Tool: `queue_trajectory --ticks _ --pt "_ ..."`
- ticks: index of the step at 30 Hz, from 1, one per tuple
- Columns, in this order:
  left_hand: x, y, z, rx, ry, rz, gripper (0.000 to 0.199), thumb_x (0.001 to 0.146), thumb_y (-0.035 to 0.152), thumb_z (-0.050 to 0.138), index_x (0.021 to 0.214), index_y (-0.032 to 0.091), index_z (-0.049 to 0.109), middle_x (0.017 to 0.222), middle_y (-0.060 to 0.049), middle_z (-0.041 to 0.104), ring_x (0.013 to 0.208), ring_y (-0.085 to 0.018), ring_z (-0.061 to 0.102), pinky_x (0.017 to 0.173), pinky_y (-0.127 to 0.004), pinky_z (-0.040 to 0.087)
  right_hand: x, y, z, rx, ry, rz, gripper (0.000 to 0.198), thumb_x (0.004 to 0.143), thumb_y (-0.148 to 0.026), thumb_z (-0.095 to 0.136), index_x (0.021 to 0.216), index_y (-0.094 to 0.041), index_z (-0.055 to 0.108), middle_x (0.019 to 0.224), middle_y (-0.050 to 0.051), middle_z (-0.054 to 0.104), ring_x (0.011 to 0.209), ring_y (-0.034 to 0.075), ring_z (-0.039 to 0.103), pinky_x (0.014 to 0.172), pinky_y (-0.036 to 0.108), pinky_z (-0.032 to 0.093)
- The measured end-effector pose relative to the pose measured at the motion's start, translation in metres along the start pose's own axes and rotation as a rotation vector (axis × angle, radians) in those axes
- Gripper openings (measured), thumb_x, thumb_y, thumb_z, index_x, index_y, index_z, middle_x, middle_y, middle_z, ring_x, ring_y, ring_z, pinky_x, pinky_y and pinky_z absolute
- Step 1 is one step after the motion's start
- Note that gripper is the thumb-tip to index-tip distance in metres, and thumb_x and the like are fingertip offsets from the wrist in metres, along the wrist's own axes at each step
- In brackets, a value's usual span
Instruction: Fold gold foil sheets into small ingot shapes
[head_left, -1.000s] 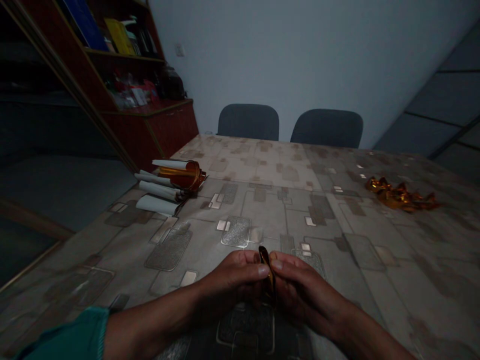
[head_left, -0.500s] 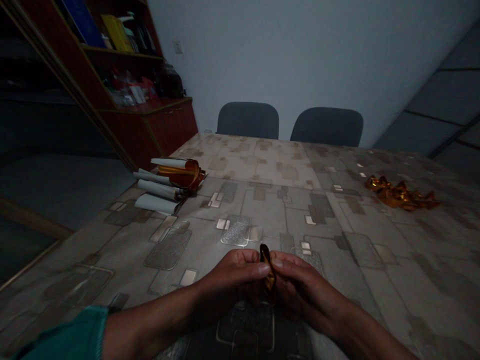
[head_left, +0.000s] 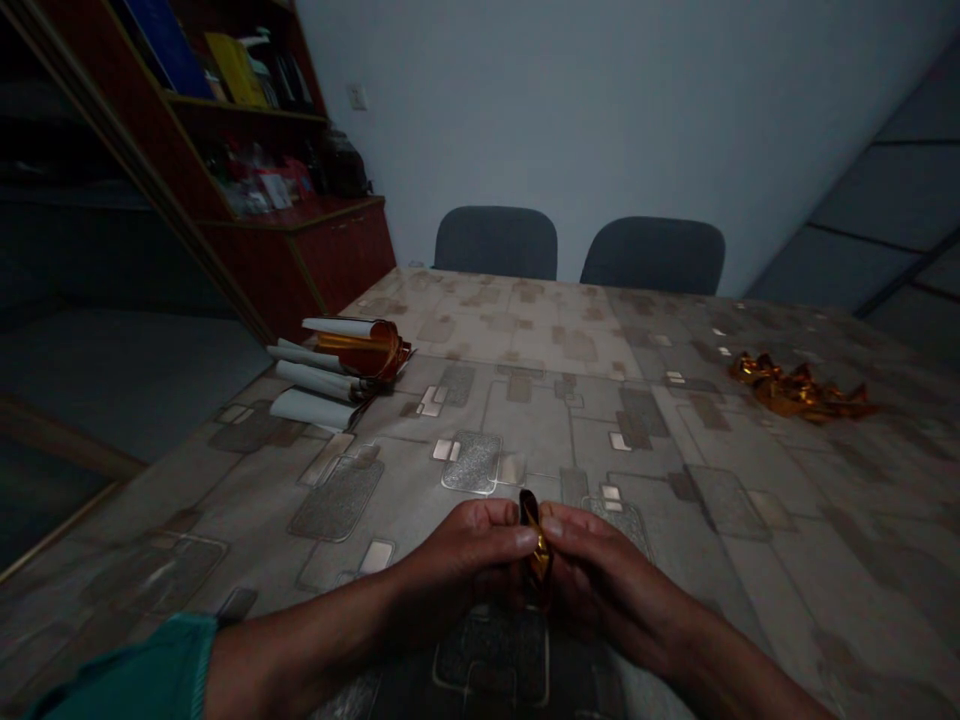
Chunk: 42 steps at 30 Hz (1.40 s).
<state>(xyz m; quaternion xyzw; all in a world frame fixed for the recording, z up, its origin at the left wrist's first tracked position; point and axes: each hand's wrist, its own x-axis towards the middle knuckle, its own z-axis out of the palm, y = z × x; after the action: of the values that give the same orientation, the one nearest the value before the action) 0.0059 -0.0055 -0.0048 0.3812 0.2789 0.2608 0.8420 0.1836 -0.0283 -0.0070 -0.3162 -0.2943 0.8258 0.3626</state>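
Observation:
Between my two hands, low in the middle of the head view, is a small piece of folded shiny gold foil paper (head_left: 538, 562), held upright just above the table. My left hand (head_left: 472, 555) pinches it from the left, thumb on its near face. From the right, my right hand (head_left: 600, 560) grips its other side with thumb and fingers. The lower part of the foil is dim and partly hidden by the fingers. Several folded gold foil pieces (head_left: 802, 390) lie in a row on the right of the table.
A patterned tablecloth covers the table (head_left: 525, 400). Curled gold-and-white foil sheets (head_left: 337, 375) lie near its left edge. Two grey chairs (head_left: 495, 242) stand at the far side by the wall. A red-brown cabinet (head_left: 345, 250) with shelved items is at the back left.
Hardly anything differs. Both hands keep their grip on the foil paper, which has shifted only very slightly between the fingers.

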Motion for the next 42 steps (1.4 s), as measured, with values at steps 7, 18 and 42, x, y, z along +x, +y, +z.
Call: queue_trajectory --ticks 7,18,42 --pt "0.0007 0.0021 0.0034 0.005 0.051 0.002 0.036 0.075 0.044 0.077 0.088 0.012 0.067 0.075 -0.006 0.069 0.059 -0.011 0.060 0.053 -0.020 0.041 0.0001 0.0030 -0.0026 0.006 -0.004 0.015 0.022 0.088 -0.039 0.070 0.089 -0.017 0.067 0.070 -0.001 0.057 0.054 0.008 0.049 0.057 0.021 0.044" --pt "0.0008 -0.0011 0.0028 0.010 0.038 0.025 0.034 0.078 0.044 0.074 0.088 0.012 0.067 0.075 -0.007 0.069 0.061 -0.012 0.061 0.056 -0.021 0.043 0.0009 0.0029 -0.0015 -0.001 0.010 -0.007 0.025 0.088 -0.042 0.069 0.090 -0.017 0.064 0.068 -0.001 0.056 0.053 0.009 0.049 0.052 0.020 0.041" --pt "-0.0011 0.0032 0.0027 -0.018 0.045 -0.009 0.036 0.078 0.042 0.075 0.098 0.013 0.064 0.082 -0.008 0.069 0.073 -0.018 0.067 0.066 -0.026 0.048 0.0026 0.0024 -0.0024 -0.011 -0.025 -0.017 0.023 0.086 -0.036 0.072 0.097 -0.017 0.063 0.072 -0.001 0.060 0.053 0.007 0.052 0.050 0.017 0.043"
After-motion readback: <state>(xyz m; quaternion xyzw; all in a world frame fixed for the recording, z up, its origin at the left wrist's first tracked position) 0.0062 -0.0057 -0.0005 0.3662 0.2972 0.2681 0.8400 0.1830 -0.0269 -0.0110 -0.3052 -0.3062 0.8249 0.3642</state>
